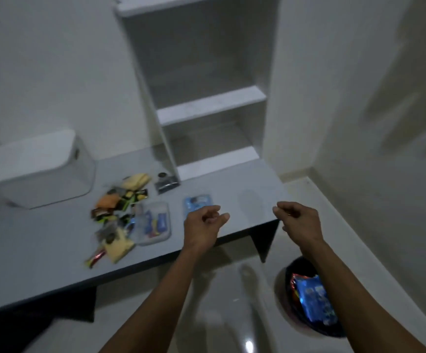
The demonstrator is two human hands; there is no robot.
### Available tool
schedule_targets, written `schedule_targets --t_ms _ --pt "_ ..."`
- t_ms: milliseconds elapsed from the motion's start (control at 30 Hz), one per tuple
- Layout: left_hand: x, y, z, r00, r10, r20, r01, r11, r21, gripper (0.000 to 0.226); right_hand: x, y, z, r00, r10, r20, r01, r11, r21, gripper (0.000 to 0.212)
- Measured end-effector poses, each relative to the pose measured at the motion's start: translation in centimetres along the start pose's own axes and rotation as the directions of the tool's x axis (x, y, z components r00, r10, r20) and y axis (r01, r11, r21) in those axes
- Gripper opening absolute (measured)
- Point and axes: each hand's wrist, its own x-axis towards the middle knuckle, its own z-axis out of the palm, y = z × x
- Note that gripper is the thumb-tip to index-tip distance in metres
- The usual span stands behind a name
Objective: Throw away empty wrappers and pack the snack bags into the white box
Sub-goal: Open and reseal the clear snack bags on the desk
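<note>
Nearest, on the floor at the right, a dark bin (293,273) already holds crumpled blue and red wrappers (316,299), partly hidden behind the right forearm.

Above the near edge of the worktop (41,250), the 2 hands hover with nothing in them. The left hand (201,225) has its fingers loosely curled, thumb near the fingertips; the right hand (298,222) is much the same, held out past the worktop's corner.

Just beyond the left hand lies a flat blue packet (197,202). To its left sits a clear bag (153,222) with small items inside, touching a loose heap of snack bags (120,207) in yellow, orange and black. The frame is blurred, so which ones are empty cannot be told.

These look light, thin and crinkly: foil or plastic film that slides easily on a smooth surface. A pinch at a sealed edge or corner should lift 1; filled bags likely want a gentle hold across the middle so the contents do not crush.

Farthest, at the back left, the white box (44,171) stands with its lid on, well apart from the heap.
</note>
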Motion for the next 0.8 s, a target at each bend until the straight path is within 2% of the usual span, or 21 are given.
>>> schedule_targets --t_ms 233,400,633,800 --pt "-0.1 -6.3 -17.5 0.989 -0.049 -0.143 0.051 0.999 0.007 0.024 -6.0 -4.5 15.6 0.933 -0.056 0.357 0.066 0.998 -0.017 0.016" --pt "-1.8 -11.7 -26.3 0.932 -0.217 -0.289 0.218 0.976 -0.032 0.028 -10.2 -4.2 25.1 0.859 -0.011 0.511 0.059 0.995 -0.078 0.019" --pt "-1.4 -15.5 -32.4 0.876 -0.322 -0.359 0.294 0.947 -0.131 0.018 -11.7 -4.8 35.7 0.74 0.069 0.669 0.046 0.987 -0.153 0.021" --pt "3.1 -17.6 -34.1 0.862 -0.34 -0.375 0.339 0.938 -0.069 0.027 -8.8 -5.3 41.6 0.756 0.082 0.649 0.061 0.979 -0.195 0.016"
